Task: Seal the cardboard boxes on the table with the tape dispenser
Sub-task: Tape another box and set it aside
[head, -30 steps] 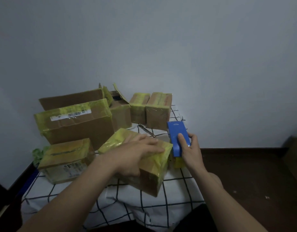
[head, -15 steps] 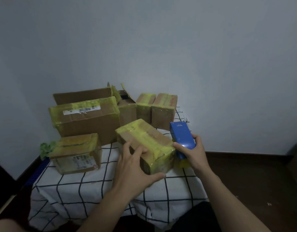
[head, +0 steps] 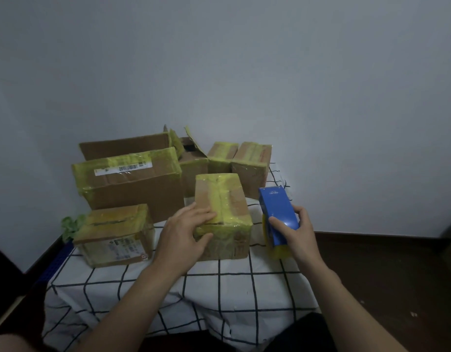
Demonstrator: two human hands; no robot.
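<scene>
Our left hand holds the near corner of the box in the middle of the surface, fingers flat on top, thumb on the front. We think the box is light and stiff, and its tape slippery, so the edges are best to hold. Just right of it is the hard blue tape dispenser, with our right hand wrapped round it.

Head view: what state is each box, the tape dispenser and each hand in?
Small yellow-taped cardboard box in front: closed, taped.
Blue plastic tape dispenser: off the box, held.
Left hand: grips the small box's near corner.
Right hand: grips the dispenser.
Large cardboard box with barcode label: closed, taped.
Low labelled cardboard box, left: closed, taped.
Rear cardboard box: flaps up, open.
Two rear-right cardboard boxes: closed, taped.
</scene>
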